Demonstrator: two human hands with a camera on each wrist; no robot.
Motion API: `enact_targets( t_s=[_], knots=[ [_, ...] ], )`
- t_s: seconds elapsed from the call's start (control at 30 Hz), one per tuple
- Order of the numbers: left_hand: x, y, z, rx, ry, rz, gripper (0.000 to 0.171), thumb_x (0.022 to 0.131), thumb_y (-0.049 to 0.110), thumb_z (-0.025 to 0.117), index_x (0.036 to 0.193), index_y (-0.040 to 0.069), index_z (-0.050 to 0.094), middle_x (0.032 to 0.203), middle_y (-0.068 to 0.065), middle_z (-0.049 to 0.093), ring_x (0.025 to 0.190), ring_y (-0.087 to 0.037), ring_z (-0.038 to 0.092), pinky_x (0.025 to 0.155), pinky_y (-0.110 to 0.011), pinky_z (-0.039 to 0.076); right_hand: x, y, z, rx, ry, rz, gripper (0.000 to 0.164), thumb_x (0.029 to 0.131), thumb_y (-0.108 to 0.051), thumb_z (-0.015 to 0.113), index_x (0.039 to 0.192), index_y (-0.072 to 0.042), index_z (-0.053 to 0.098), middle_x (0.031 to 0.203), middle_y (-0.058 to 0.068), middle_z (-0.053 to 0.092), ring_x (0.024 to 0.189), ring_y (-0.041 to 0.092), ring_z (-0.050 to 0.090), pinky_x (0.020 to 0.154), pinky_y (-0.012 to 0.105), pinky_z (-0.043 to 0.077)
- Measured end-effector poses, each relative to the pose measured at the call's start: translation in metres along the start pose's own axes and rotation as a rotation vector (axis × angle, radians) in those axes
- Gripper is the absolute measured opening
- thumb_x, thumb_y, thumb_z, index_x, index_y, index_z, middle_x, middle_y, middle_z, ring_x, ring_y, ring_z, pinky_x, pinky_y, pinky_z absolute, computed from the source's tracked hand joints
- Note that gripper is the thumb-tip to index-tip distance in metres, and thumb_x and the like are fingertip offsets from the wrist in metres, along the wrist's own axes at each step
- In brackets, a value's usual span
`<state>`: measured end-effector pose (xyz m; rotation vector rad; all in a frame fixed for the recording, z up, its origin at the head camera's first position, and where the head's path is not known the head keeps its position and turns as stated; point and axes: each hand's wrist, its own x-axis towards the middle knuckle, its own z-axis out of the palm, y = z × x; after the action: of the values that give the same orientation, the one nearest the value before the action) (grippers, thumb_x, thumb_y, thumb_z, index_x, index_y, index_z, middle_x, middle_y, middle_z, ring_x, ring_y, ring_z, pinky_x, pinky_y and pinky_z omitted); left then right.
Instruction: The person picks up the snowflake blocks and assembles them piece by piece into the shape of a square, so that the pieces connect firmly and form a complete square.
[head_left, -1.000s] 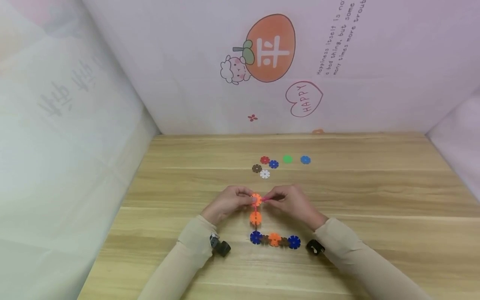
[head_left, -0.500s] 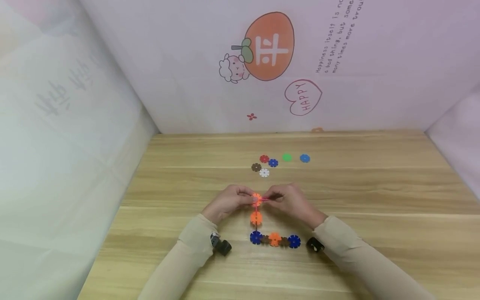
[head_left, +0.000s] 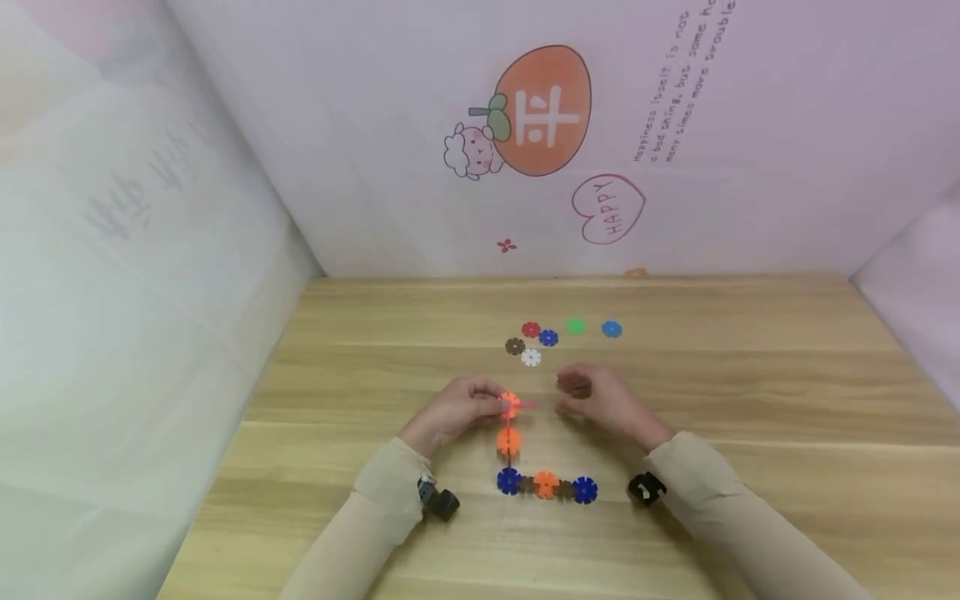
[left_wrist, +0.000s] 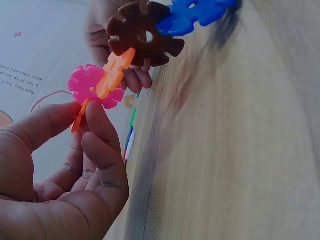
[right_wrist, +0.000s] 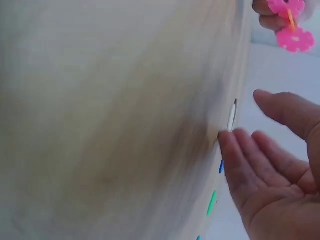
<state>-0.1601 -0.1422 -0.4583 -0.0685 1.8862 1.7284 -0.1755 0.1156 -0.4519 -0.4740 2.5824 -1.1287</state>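
Note:
My left hand [head_left: 453, 414] pinches an orange notched disc [head_left: 510, 406] between thumb and fingers. From that disc a pink notched disc [head_left: 529, 405] sticks out to the right, seen edge-on; it shows flat in the right wrist view, a pink disc [right_wrist: 295, 40]. Another pink disc [left_wrist: 82, 82] links the held one to a second orange disc [head_left: 508, 442]. Below, a brown disc [left_wrist: 130, 40] joins a dark blue disc [head_left: 508, 481], where a row of brown and orange discs runs right to another dark blue disc [head_left: 585, 490]. My right hand [head_left: 609, 406] holds nothing, fingers parted from thumb.
Behind the hands lie loose discs: red [head_left: 531, 330], blue [head_left: 548, 338], brown [head_left: 514, 346], white [head_left: 531, 357], green [head_left: 575, 326] and light blue [head_left: 612, 329]. Printed cloth walls [head_left: 405, 167] stand at the back and both sides of the wooden table [head_left: 750, 358].
My right hand has let go of the pink disc and moved right, its fingers now spread apart. The left hand keeps its pinch on the orange disc. The head view has tilted slightly.

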Motion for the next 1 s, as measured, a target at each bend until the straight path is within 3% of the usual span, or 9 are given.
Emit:
enact_targets(
  t_s=[0.33, 0.67, 1.0],
  knots=[
    [-0.001, -0.002, 0.000, -0.003, 0.005, -0.001, 0.022, 0.089, 0.008, 0.070, 0.109, 0.002, 0.067, 0.098, -0.004, 0.069, 0.082, -0.013, 0.062, 0.072, -0.023, 0.054, 0.020, 0.011, -0.009, -0.027, 0.052, 0.020, 0.049, 0.089, -0.015, 0.072, 0.131, 0.004, 0.055, 0.127, 0.021, 0.064, 0.116, 0.035, 0.061, 0.102, 0.049, 0.050],
    [0.001, -0.003, -0.001, -0.031, -0.001, -0.011, 0.022, 0.089, 0.007, 0.069, 0.110, 0.001, 0.067, 0.097, -0.004, 0.070, 0.083, -0.012, 0.065, 0.075, -0.024, 0.057, 0.042, 0.000, -0.009, -0.098, 0.026, 0.023, 0.051, 0.088, -0.019, 0.074, 0.131, 0.002, 0.057, 0.127, 0.019, 0.064, 0.117, 0.034, 0.061, 0.101, 0.049, 0.050],
    [0.005, -0.002, -0.002, -0.053, -0.008, 0.001, 0.024, 0.089, 0.005, 0.069, 0.112, -0.001, 0.065, 0.097, -0.006, 0.072, 0.083, -0.012, 0.067, 0.080, -0.027, 0.059, 0.056, -0.014, -0.001, -0.062, 0.014, 0.060, 0.053, 0.088, -0.018, 0.074, 0.134, 0.000, 0.055, 0.130, 0.018, 0.062, 0.121, 0.034, 0.058, 0.103, 0.049, 0.049]
  ],
)
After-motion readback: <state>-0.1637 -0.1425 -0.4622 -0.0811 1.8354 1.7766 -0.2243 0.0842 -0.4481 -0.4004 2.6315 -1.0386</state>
